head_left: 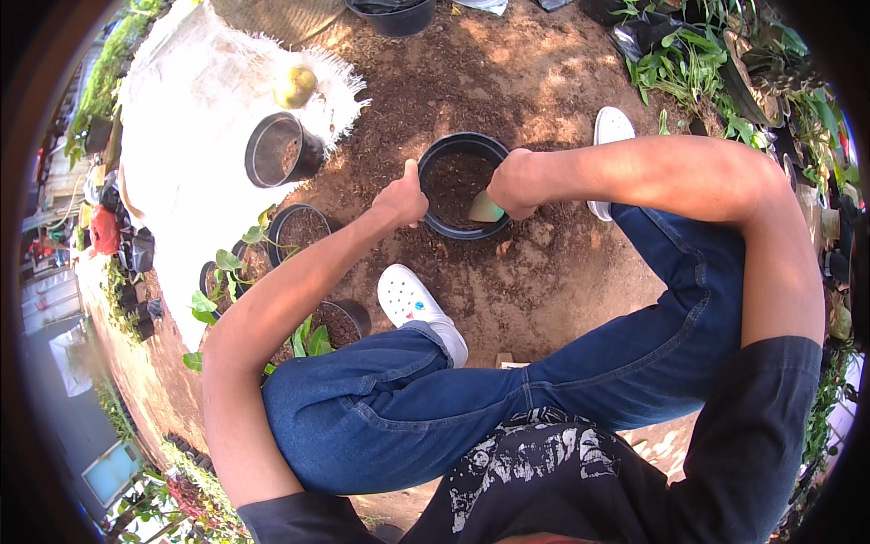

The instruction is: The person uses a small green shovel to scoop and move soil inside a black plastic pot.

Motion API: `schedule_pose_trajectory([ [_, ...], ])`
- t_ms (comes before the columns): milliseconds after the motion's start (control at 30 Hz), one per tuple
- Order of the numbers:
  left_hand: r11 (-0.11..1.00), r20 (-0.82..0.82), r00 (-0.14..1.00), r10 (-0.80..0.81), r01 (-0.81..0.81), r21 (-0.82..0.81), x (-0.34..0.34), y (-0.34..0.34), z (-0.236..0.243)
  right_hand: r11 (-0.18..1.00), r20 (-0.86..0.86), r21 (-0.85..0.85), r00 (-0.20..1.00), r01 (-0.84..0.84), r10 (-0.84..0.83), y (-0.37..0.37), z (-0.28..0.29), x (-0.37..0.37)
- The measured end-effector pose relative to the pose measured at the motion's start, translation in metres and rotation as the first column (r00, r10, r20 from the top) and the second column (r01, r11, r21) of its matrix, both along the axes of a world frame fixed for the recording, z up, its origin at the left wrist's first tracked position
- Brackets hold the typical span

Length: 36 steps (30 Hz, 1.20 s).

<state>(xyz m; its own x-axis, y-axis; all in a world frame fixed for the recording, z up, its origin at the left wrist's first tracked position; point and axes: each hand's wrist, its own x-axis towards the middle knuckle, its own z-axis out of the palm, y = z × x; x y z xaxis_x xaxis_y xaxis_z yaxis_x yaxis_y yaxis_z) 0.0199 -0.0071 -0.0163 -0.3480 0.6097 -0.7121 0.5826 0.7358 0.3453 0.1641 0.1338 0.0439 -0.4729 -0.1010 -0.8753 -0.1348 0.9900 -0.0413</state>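
Observation:
A black plastic pot (460,140) with dark soil (451,177) inside stands on the dirt between my feet. My left hand (403,193) is closed on the pot's left rim. My right hand (515,181), at the pot's right side, grips a pale green scoop-like tool (482,209) whose end rests in the soil; its handle is hidden by the hand. Left of this pot stand another soil-filled pot (297,214) and leafy potted plants (227,283), partly behind my left forearm.
A white woven sheet (172,109) lies at left, with an empty-looking black pot (276,154) and a yellowish round object (294,88). A dark pot (394,23) stands at the top. Plants (675,68) and dark bags line the right. My white clogs (408,304) flank the work spot.

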Motion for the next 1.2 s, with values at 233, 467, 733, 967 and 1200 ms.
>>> schedule_pose_trajectory([
  [233, 1.0, 0.009, 1.0, 0.008, -0.008, 0.013, -0.001, 0.001, -0.004, 0.998, 0.023, 0.062, 1.0, -0.023, 0.021, -0.007, 0.009, 0.008],
  [467, 1.0, 0.001, 1.0, -0.005, 0.005, 0.024, -0.002, -0.001, -0.006, 0.996, 0.038, 0.077, 0.998, -0.05, 0.047, -0.009, 0.007, 0.007],
  [733, 1.0, -0.006, 1.0, -0.002, 0.002, 0.024, -0.002, -0.002, -0.005, 0.987, 0.041, -0.043, 0.987, 0.156, -0.154, -0.008, 0.043, -0.018],
  [967, 0.999, 0.02, 1.0, 0.018, -0.018, 0.042, 0.0, -0.003, -0.002, 0.951, 0.126, -0.135, 0.957, 0.279, -0.263, -0.003, 0.026, -0.017],
  [1200, 1.0, 0.001, 1.0, 0.011, -0.011, 0.024, -0.004, -0.003, -0.006, 0.971, -0.106, -0.084, 0.967, 0.223, -0.231, -0.006, 0.04, -0.017],
])
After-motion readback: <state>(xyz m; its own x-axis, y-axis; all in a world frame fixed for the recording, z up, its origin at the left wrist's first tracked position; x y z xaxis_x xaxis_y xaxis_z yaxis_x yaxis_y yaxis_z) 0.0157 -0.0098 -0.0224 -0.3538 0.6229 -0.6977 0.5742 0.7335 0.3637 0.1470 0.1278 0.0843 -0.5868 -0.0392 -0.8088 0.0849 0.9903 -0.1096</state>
